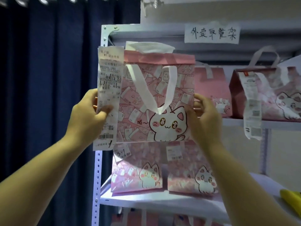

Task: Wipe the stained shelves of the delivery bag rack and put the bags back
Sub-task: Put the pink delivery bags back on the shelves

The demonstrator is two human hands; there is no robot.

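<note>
Starting at the left, the dark curtain (40, 95) is hanging beside the white rack post (97, 176). My left hand (91, 115) is curling round the left edge of the pink cat bag (156, 101), thumb in front, and it is pinching the long receipt (108, 88) against that edge. The bag is standing upright between both hands with its broad face towards me and its white handles drooping down the front. It is sitting level with the left end of the upper shelf (260, 123), under the handwritten label (211, 33).

My right hand (205, 118) is clasping the right edge, fingers wrapped behind. I can't tell if the base is touching the shelf or hanging just in front of it.

What matters for me now is that the free spot lies straight behind the bag, away from me, so both hands are equally near and any push goes forward. Just right of my grip, a neighbouring bag (211, 88) is standing close, with another bag (267, 95) past it. Two more bags (136, 173) are resting on the lower shelf (154, 201), and something yellow (291, 201), maybe the cloth, is lying at far right.
</note>
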